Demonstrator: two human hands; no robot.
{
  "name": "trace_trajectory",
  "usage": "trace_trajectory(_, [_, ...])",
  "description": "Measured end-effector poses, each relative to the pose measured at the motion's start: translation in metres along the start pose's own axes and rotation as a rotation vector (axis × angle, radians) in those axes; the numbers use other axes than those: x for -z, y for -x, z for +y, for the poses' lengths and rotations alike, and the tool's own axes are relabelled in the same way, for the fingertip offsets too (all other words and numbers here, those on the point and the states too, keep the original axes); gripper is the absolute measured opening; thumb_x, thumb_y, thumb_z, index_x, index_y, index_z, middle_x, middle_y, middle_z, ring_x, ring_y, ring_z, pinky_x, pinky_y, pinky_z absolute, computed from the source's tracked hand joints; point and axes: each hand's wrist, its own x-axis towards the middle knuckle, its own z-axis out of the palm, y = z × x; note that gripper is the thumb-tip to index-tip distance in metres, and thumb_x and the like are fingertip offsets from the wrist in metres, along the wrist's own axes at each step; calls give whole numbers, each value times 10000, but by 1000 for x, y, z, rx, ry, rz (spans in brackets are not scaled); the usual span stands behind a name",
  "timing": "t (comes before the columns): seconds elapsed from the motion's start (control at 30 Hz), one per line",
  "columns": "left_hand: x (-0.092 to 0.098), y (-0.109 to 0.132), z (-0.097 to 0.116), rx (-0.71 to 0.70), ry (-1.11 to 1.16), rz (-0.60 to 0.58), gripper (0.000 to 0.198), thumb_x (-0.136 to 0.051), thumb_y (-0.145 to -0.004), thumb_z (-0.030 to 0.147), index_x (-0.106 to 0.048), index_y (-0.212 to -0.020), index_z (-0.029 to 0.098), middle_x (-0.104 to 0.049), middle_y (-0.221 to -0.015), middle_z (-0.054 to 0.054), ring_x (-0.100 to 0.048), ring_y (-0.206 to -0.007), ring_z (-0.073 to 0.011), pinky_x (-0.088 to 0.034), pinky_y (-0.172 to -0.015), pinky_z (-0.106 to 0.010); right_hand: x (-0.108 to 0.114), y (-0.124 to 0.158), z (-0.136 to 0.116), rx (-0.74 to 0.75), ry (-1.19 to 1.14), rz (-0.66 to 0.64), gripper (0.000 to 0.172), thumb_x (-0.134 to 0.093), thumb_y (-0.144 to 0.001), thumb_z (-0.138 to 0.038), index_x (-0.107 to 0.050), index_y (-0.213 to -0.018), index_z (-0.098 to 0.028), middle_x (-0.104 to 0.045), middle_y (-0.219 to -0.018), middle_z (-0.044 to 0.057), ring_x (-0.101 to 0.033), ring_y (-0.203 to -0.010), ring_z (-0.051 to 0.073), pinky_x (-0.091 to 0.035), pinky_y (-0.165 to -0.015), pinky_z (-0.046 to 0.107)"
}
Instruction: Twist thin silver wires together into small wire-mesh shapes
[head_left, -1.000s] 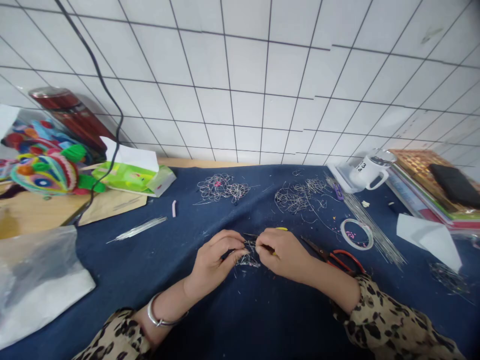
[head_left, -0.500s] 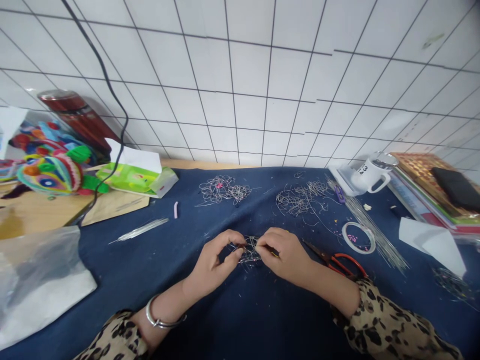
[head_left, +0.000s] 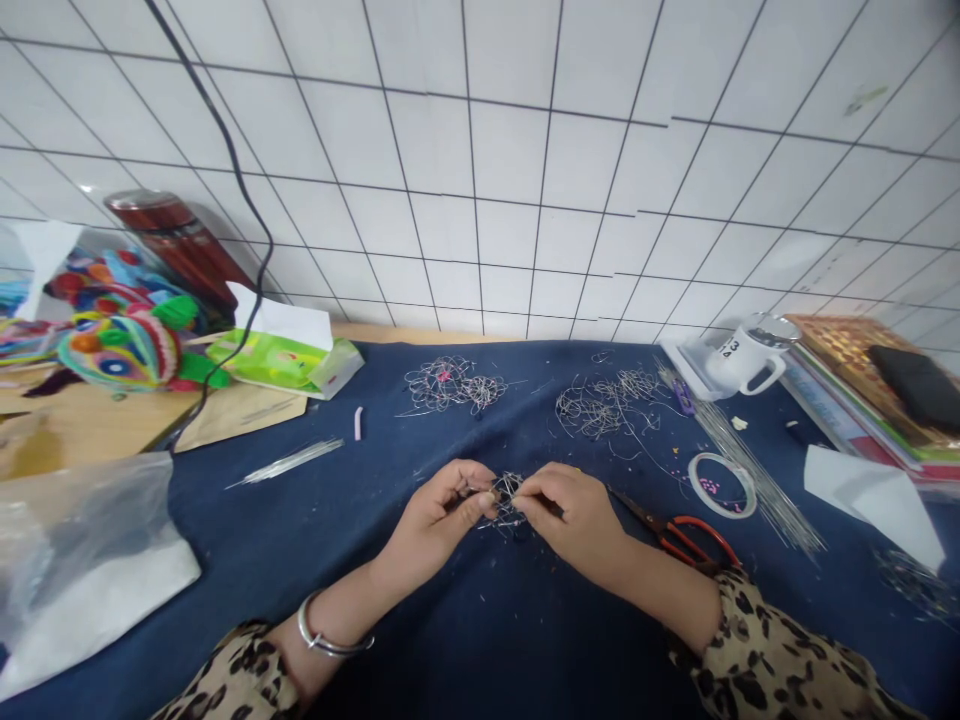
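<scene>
A wire cluster (head_left: 509, 488) is pinched in the fingers of the left hand (head_left: 435, 515) and right hand (head_left: 577, 517); "14" is printed on the white mug (head_left: 747, 362).

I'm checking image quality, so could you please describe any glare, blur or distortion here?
Head view: grid lines on the wall break in steps; a pale patch, likely glare, sits above the mug; the wire tangle at lower centre looks soft.

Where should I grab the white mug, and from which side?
Probably take the mug by its handle, coming from the near right: that open loop sticks out that way, giving fingers something to hook through.
</scene>
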Motion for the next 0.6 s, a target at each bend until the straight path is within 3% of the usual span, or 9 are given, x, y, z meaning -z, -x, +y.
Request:
trace_trajectory(0.23, [-2, -2, 1, 28, -41, -32, 168, -535, -849, 271, -604, -943, 150, -624, -779, -31, -576, -745, -148, -462, -706, -265, -1, 3, 3, 34, 53, 16, 140, -521, -855, -205, -620, -760, -174, -611, -723, 25, -552, -707, 129, -403, -702, 247])
trace_trajectory(0.6, [-4, -1, -4, -3, -95, -22, 146, -526, -859, 283, -584, -828, 152, -596, -737, -15, -551, -715, -132, -442, -691, -258, -8, 6, 3, -41, 52, 53, 140, -534, -832, -186, -606, -711, -181, -610, -693, 14, -552, -677, 127, -403, -691, 254])
